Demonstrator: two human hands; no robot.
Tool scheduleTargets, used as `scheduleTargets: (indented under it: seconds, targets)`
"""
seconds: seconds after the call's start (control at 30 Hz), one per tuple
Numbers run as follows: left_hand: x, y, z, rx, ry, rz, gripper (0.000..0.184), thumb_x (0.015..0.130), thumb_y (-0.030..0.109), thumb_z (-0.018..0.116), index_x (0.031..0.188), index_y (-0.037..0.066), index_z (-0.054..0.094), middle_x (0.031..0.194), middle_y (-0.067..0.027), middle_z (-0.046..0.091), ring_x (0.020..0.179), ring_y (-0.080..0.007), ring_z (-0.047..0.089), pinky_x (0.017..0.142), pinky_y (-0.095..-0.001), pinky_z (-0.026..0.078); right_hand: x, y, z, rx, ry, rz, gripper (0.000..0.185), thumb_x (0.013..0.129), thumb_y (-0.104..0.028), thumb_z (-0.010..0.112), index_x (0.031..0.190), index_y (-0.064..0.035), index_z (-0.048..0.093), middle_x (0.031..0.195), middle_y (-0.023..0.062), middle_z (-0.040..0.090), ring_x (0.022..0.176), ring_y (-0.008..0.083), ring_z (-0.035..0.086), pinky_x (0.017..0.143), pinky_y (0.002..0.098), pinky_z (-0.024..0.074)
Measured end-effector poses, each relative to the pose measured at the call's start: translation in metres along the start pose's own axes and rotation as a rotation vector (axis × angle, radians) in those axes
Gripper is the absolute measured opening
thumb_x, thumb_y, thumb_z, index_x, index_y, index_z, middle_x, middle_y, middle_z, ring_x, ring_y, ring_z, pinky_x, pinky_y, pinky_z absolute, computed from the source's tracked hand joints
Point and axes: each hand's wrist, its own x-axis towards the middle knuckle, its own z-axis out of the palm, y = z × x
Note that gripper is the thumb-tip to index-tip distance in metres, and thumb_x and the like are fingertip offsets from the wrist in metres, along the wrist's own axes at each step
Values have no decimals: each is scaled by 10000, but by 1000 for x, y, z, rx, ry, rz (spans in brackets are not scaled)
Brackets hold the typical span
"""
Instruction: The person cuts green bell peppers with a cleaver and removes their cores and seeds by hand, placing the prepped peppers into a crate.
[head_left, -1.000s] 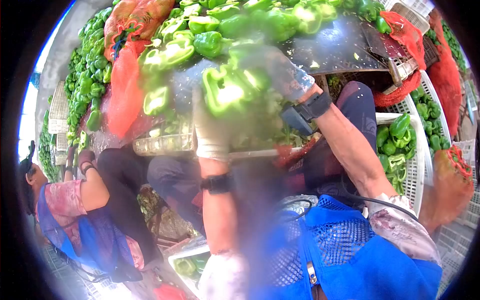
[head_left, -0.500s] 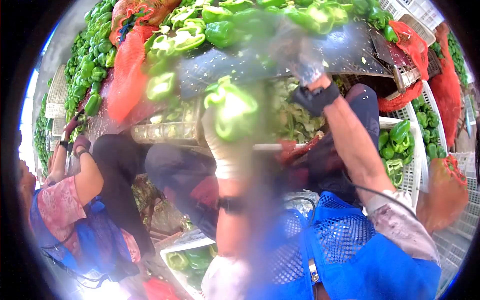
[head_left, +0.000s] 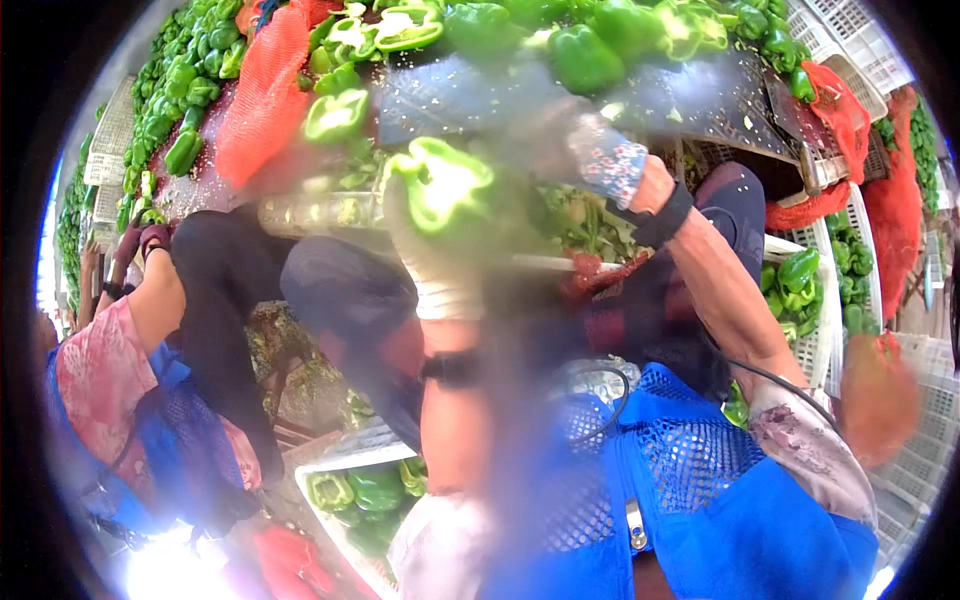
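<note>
A cut half of a green bell pepper (head_left: 440,185) is in my left hand (head_left: 415,245), which wears a pale glove. The pepper's white inner side faces up. My right hand (head_left: 590,150), in a glove with a flowered cuff, is close to the near edge of the dark board (head_left: 690,105). Blur covers its fingers, so whether they hold anything cannot be made out. Whole green peppers (head_left: 585,60) and cut ones (head_left: 408,27) are heaped along the board's far side. Another cut pepper (head_left: 337,115) lies left of my left hand.
Red mesh bags (head_left: 262,110) lie on both sides. At my right is a white crate (head_left: 825,330) with peppers; a white bin (head_left: 325,515) with peppers stands low at left. A co-worker (head_left: 120,350) sits at far left. Below the board are scraps (head_left: 590,225).
The whole view has shifted slightly. My left hand still holds the cut pepper, now a little higher and further left in view. My right hand has come nearer, showing more of its flowered cuff.
</note>
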Motion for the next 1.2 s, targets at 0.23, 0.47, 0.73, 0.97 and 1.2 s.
scheduleTargets:
  seconds: [0.23, 0.47, 0.73, 0.97, 1.2]
  targets:
    - [-5, -10, 14, 159, -113, 31, 484, 862, 501, 629, 1203, 158, 607, 1194, -64, 617, 1094, -240, 593, 916, -469, 511, -19, -104, -29, -520, 88, -117, 473, 819, -261, 677, 1275, -158, 603, 1254, 112, 609, 1155, 267, 588, 877, 354, 533]
    - [-23, -23, 48, -220, -95, -311, 297, 897, 322, 615, 1071, 81, 625, 916, -37, 693, 738, -142, 674, 502, -217, 546, -37, -91, 3, -351, 362, 23, 425, 806, -222, 686, 1212, -118, 618, 1174, 109, 617, 1127, 287, 574, 897, 413, 505]
    - [-8, -35, 31, -47, -106, -221, 285, 884, 279, 629, 1075, 68, 619, 934, -46, 677, 800, -174, 665, 749, -332, 585, -45, -77, 32, -352, 721, -54, 298, 817, -140, 659, 1098, -45, 639, 1070, 128, 628, 1055, 299, 596, 868, 409, 498]
    - [-6, -53, 29, 63, -118, -214, 372, 850, 370, 648, 1106, 102, 623, 978, -33, 668, 865, -182, 656, 771, -342, 568, -55, -62, 39, -327, 643, 107, 203, 825, -128, 657, 1005, -34, 654, 1059, 88, 631, 1019, 220, 604, 853, 351, 506]
    - [11, -40, 7, 96, -108, -202, 507, 851, 472, 597, 1223, 129, 577, 1171, -96, 614, 1028, -303, 623, 758, -497, 552, -88, -40, -3, 121, 955, 132, 141, 873, -80, 626, 1004, -27, 631, 998, 75, 624, 880, 191, 606, 751, 320, 522]
